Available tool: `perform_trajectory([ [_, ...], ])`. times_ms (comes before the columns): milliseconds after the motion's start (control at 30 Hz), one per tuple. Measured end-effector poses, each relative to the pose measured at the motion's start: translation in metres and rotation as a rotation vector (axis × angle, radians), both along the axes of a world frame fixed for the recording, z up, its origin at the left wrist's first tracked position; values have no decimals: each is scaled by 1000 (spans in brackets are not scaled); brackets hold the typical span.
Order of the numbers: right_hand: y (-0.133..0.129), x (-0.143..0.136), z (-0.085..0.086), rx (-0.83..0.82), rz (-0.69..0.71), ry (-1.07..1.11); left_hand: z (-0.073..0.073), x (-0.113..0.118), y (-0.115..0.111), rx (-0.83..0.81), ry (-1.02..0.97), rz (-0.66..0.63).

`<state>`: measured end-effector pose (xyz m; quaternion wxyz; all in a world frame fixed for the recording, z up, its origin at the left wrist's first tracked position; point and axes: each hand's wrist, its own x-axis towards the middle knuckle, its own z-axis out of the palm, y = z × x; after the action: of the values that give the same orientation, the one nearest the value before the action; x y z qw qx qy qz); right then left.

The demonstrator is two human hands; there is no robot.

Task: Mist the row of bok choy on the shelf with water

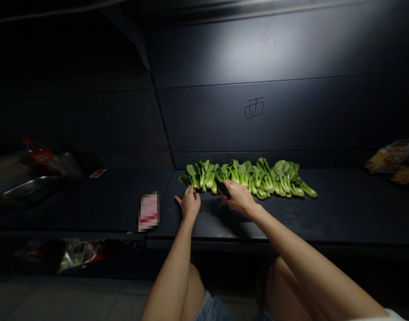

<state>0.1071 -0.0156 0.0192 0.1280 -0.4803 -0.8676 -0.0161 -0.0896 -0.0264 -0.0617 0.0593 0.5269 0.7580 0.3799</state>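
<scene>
A row of leafy greens lies side by side along the back of the dark shelf, leaves toward the panel, pale stems toward the front. From where I stand, the left hand is spread out, fingertips right by the stems near the row's left end. The right hand has its grip on a black object, perhaps a handle, though it's too dim to be sure. A blocked-out pink item lies left of the left hand; colourful packets sit well off to the right.
</scene>
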Motion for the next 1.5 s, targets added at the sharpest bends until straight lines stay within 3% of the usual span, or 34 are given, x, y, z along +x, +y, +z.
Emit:
perform_trajectory([
  [167,-3,5,2,-15,-7,-6,7,-11,0,1,29,95],
  [333,-4,9,3,-18,-13,-5,4,-27,1,-19,137,194],
  [600,-5,9,4,-42,-15,7,-2,-43,2,-200,233,308],
  [800,-6,11,6,-49,-5,30,-10,-46,6,-246,262,253],
  [1033,-4,11,4,-57,-11,34,-23,-19,-4,-283,330,-28],
  [1500,3,19,-2,-43,-29,65,-12,47,-16,-361,319,-81],
])
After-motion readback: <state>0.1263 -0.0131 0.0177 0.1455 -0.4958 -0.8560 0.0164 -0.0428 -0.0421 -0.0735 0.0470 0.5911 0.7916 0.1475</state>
